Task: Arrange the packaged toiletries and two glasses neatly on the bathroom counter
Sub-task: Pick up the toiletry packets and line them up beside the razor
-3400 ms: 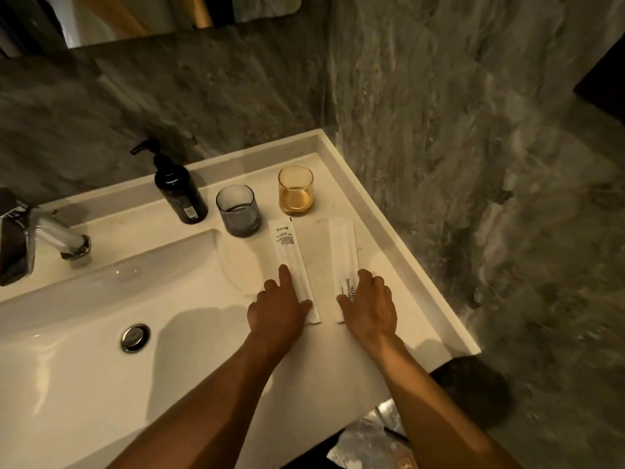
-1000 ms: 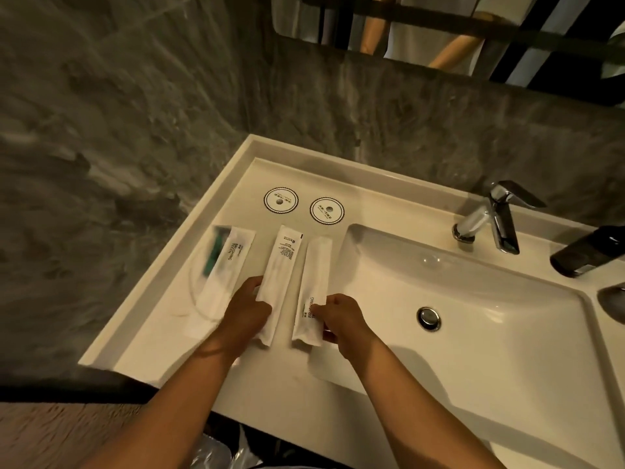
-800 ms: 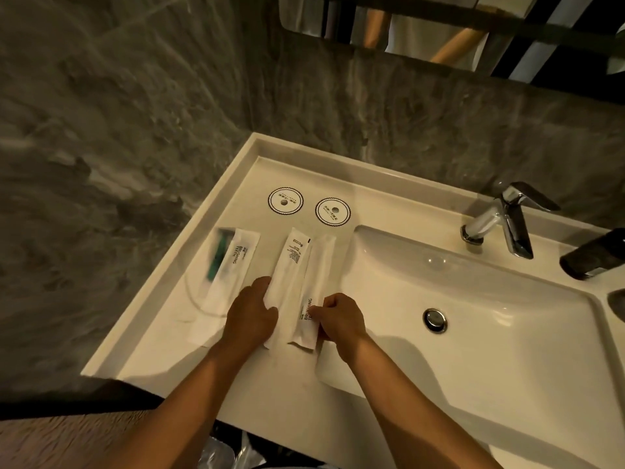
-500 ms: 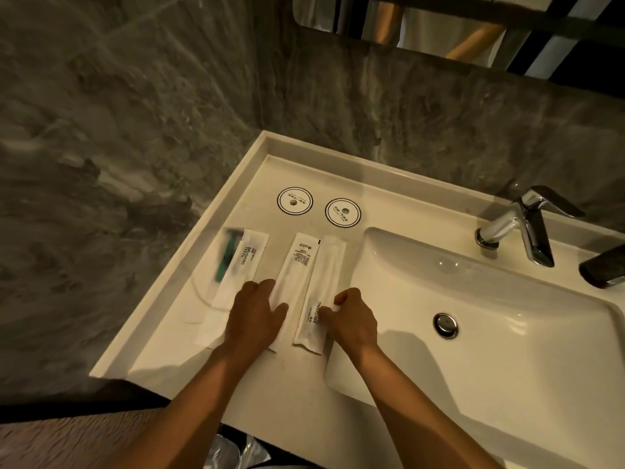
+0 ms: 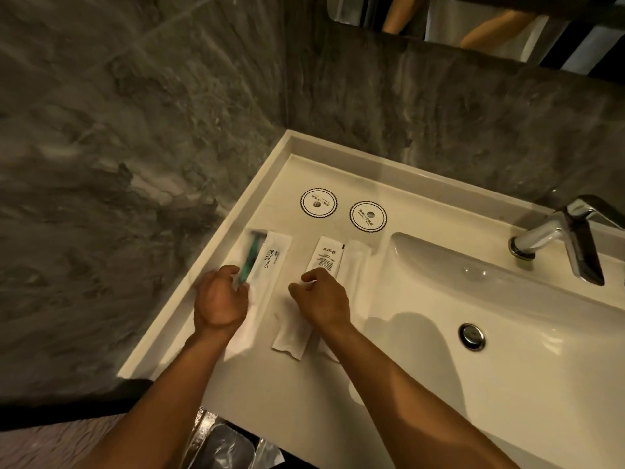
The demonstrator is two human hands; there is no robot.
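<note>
Three white toiletry packets lie side by side on the counter (image 5: 267, 394) left of the basin. The leftmost, the toothbrush packet (image 5: 274, 262), reads "BRUSHING TEETH" and shows a green brush. My left hand (image 5: 221, 299) curls over its near end, fingertips at the brush handle. My right hand (image 5: 321, 297) presses with bent fingers on the middle packet (image 5: 326, 257). A third packet (image 5: 355, 262) lies against the middle one, its near end hidden by my right wrist. Two round paper coasters (image 5: 318, 202) (image 5: 368, 215) sit behind the packets. No glass is in view.
The white basin (image 5: 507, 299) with drain (image 5: 471, 336) fills the right side, a chrome faucet (image 5: 558, 238) behind it. Grey marble walls close in on the left and back. A plastic-lined bin (image 5: 223, 445) stands below the counter's front edge.
My left hand has shifted from the middle packet to the toothbrush packet. My right hand has moved from the right packet onto the middle one. The view has drifted closer and rightward.
</note>
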